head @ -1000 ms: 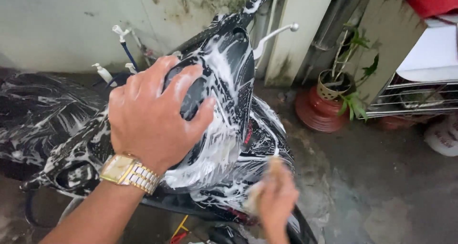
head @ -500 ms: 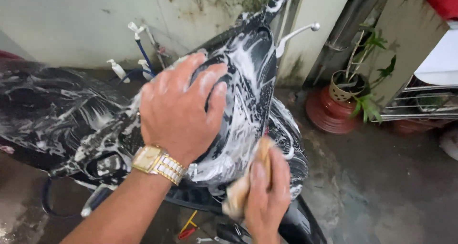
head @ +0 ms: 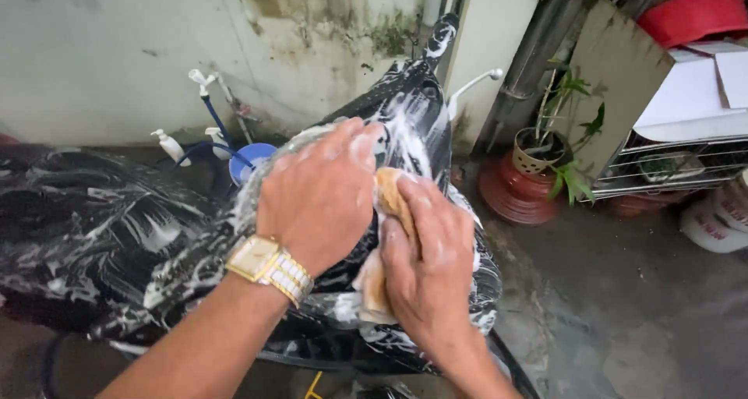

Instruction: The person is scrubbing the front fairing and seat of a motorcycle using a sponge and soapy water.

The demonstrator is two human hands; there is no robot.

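Note:
A black motor scooter [head: 101, 235] covered in white soap foam fills the left and middle of the head view. My left hand [head: 319, 192], with a gold wristwatch [head: 269, 266] on the wrist, lies flat with spread fingers on the scooter's soapy front panel [head: 413, 126]. My right hand [head: 425, 270] grips a tan sponge [head: 389, 200] and presses it against the panel just beside the left hand. Part of the sponge is hidden under my fingers.
A stained wall stands behind the scooter, with pump bottles [head: 167, 143] and a blue tub [head: 249, 159] at its foot. To the right are a metal pipe [head: 538, 56], a potted plant [head: 545, 153] on red pots, a wire rack [head: 670, 165] and wet concrete floor [head: 623, 305].
My right hand has brought the sponge up from the scooter's lower side to the front panel beside my left hand. The left hand stays on the panel; the view shifted.

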